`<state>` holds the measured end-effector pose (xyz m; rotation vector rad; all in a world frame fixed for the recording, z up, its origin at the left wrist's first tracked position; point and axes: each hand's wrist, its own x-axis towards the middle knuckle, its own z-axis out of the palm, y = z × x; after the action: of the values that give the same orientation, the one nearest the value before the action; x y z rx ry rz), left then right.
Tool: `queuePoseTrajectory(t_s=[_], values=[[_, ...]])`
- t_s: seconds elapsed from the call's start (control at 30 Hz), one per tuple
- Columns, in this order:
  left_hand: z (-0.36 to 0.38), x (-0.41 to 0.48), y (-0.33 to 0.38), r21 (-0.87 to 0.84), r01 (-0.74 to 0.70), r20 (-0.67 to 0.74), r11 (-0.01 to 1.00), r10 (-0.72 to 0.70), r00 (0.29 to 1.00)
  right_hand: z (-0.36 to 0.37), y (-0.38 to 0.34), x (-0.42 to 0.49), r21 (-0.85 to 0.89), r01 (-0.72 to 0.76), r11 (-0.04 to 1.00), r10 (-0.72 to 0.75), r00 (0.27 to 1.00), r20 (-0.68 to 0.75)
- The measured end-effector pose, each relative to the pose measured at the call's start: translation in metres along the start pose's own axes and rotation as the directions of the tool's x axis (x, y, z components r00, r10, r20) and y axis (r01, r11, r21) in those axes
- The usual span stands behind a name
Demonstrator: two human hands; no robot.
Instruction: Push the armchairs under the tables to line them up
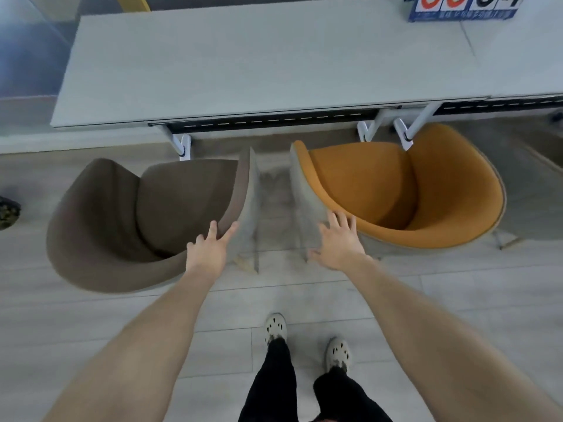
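Left hand (210, 251) fingers spread flat on the rim of the brown armchair (122, 220), right hand (336, 242) fingers splayed against the orange armchair (426, 193), 2 armchairs side by side just before the table (243, 62), orange one nearer its legs

Far ahead of the right hand (336, 242) sits a blue card (463, 7) with orange and black digits. Behind it, pale clogs (275, 327) on the grey plank floor (457, 287); well left of the left hand (210, 251), a dark shoe (9, 211).
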<state>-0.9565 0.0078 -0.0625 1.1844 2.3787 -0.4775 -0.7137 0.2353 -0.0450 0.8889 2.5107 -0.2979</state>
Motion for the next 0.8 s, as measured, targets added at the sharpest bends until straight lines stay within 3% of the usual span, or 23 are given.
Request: queuePoseTrajectory(t_s=[0.47,0.7,0.8], values=[[-0.026,0.017,0.012,0.084,-0.075,0.025,0.994,0.073,0.997,0.002,0.005,-0.001,0.064,-0.013,0.998,0.011,0.999,0.031],[-0.023,0.014,0.013,0.040,-0.027,0.043,0.999,0.025,0.999,-0.018,0.011,-0.007,0.111,0.003,0.994,-0.011,0.997,0.078],[-0.030,0.009,0.034,0.028,-0.014,-0.020,1.000,0.014,1.000,-0.030,0.027,-0.019,0.145,0.006,0.989,-0.011,0.999,0.033]])
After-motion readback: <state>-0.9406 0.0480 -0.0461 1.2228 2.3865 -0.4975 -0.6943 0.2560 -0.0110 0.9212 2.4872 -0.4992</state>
